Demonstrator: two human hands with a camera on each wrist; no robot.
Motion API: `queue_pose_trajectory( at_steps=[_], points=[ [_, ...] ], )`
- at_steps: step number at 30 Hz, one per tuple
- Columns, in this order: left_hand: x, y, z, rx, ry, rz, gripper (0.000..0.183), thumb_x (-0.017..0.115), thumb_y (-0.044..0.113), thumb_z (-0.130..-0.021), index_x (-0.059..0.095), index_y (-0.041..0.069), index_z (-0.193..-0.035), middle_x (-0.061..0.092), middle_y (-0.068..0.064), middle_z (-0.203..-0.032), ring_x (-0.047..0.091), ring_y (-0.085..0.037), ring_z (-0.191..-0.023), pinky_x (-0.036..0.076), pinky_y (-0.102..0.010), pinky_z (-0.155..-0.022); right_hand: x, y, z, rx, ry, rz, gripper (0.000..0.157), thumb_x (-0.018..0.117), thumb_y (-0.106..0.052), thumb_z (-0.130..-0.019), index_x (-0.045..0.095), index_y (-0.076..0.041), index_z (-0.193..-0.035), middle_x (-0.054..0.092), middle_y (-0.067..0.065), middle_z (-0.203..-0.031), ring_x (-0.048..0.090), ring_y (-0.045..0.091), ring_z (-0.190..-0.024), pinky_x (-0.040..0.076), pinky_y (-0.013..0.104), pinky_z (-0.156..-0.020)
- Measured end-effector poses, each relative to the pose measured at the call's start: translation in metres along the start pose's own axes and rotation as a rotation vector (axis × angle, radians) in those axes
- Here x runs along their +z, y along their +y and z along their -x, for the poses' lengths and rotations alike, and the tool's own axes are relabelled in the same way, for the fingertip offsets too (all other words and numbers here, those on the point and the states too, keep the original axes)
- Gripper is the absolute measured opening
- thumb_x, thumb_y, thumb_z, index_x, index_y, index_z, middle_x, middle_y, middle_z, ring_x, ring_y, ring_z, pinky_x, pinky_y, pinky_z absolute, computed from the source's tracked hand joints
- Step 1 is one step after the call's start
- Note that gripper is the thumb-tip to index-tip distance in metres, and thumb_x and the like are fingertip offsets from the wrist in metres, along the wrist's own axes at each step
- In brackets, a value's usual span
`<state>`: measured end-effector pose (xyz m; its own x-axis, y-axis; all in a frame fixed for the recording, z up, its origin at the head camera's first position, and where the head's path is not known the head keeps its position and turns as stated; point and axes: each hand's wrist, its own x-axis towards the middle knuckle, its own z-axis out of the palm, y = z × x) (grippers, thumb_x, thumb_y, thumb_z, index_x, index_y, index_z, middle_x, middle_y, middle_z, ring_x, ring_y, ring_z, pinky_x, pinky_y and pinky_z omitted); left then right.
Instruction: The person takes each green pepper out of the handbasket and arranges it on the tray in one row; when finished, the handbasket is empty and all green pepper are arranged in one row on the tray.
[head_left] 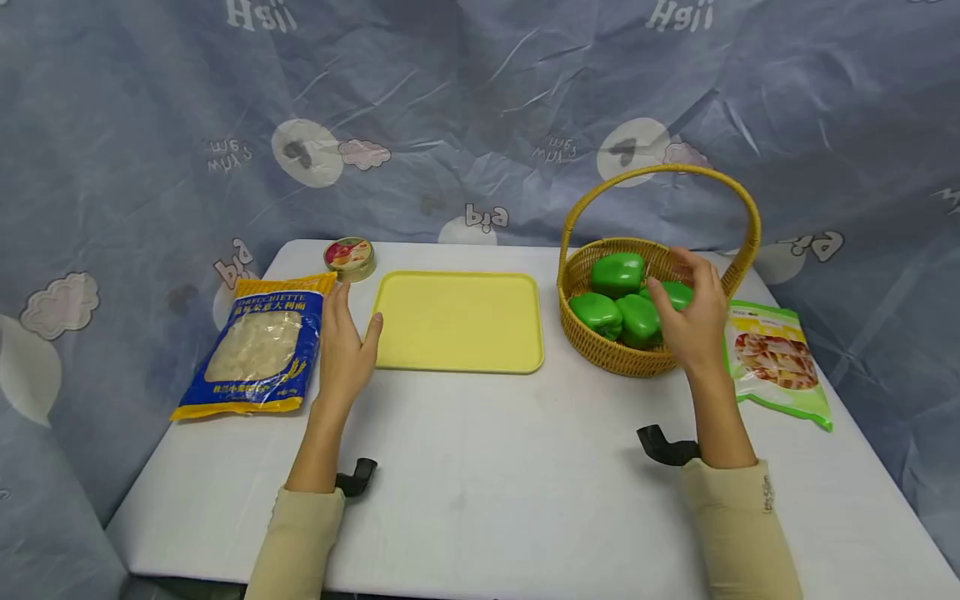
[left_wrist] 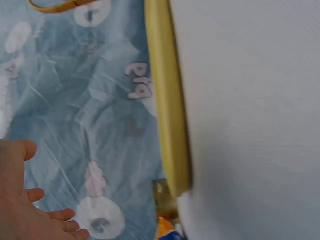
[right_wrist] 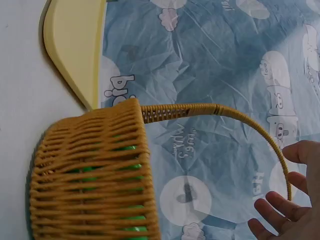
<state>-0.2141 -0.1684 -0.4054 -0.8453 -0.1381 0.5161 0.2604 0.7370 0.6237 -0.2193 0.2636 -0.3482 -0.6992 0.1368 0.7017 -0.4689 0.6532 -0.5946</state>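
Note:
My right hand (head_left: 696,321) is above the right side of a wicker basket (head_left: 617,360), thumb and fingers spread apart with nothing between them. Several green bell peppers (head_left: 618,274) lie inside the basket. In the right wrist view the hand's fingers (right_wrist: 276,210) appear near the tall arched handle (right_wrist: 250,121); whether they touch it I cannot tell. My left hand (head_left: 347,354) hovers between a blue and yellow bag of orecchiette pasta (head_left: 255,350) and a yellow tray (head_left: 459,323), fingers extended and holding nothing.
A round tin (head_left: 350,258) stands at the back left, behind the pasta bag. Right of the basket lies a green and white food packet (head_left: 776,358). A patterned blue-grey curtain (head_left: 465,117) hangs behind the white table (head_left: 510,475).

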Motion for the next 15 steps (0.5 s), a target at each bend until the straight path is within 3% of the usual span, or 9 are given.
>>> queue_pose_trajectory(
  at_steps=[5,10,15],
  points=[
    [0.015,-0.02,-0.001,-0.075,-0.02,0.075,0.063,0.052,0.028,-0.093,0.023,0.005,-0.144,0.027,-0.018,-0.142,0.024,-0.03,-0.134,0.02,-0.043,-0.11,0.014,0.002,-0.003,0.091,-0.016,-0.075,0.053,0.063,-0.018,-0.087,0.042,-0.011,-0.135,0.044,0.008,-0.132,0.048,0.029,-0.114,0.039,0.025,-0.095],
    [0.024,-0.04,-0.001,-0.198,-0.096,0.18,0.064,0.051,0.03,-0.094,0.018,0.01,-0.145,0.026,-0.018,-0.144,0.023,-0.03,-0.134,0.021,-0.045,-0.109,0.029,0.007,-0.004,0.149,-0.039,-0.114,0.061,0.064,-0.02,-0.087,0.033,-0.016,-0.14,0.032,0.006,-0.138,0.045,0.029,-0.116,0.039,0.034,-0.097],
    [0.032,-0.064,0.003,-0.269,-0.174,0.274,0.064,0.05,0.026,-0.095,0.017,0.007,-0.146,0.027,-0.022,-0.145,0.024,-0.032,-0.134,0.02,-0.046,-0.109,0.041,0.011,-0.003,0.187,-0.087,-0.118,0.067,0.063,-0.024,-0.087,0.027,-0.016,-0.143,0.021,0.009,-0.141,0.04,0.031,-0.12,0.039,0.046,-0.097]
  ],
)
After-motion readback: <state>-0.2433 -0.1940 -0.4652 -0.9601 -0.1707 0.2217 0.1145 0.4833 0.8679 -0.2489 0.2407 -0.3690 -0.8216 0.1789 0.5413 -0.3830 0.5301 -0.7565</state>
